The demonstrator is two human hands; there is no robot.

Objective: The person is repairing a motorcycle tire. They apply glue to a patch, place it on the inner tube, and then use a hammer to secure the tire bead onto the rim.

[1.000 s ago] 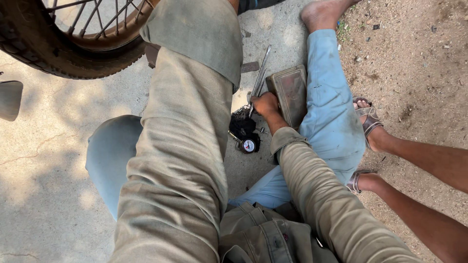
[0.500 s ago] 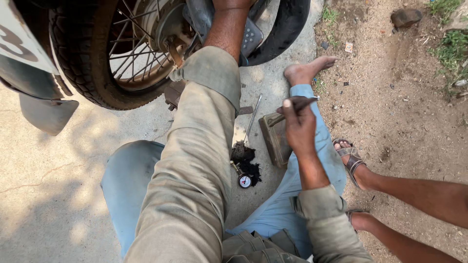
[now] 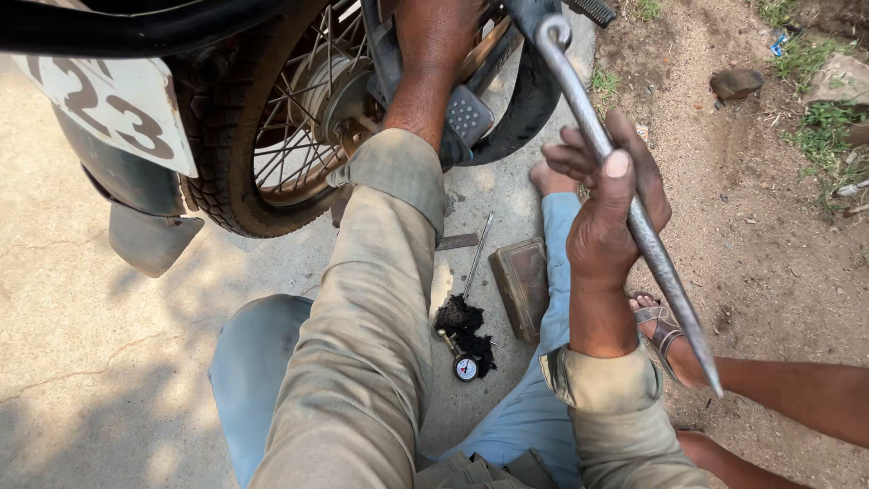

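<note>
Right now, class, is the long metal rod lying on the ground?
No: the right hand grips the long metal rod and holds it up in the air.

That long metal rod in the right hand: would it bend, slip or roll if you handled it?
The metal rod is probably stiff: it runs straight past both sides of the right hand without sagging. Solid-looking steel suggests it is heavy for its width. Round and smooth, it would likely roll if laid on the concrete floor.

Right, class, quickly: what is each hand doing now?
Left hand: reaching into the motorcycle wheel; grip cannot be told.
Right hand: closed around a long metal bar.
</note>
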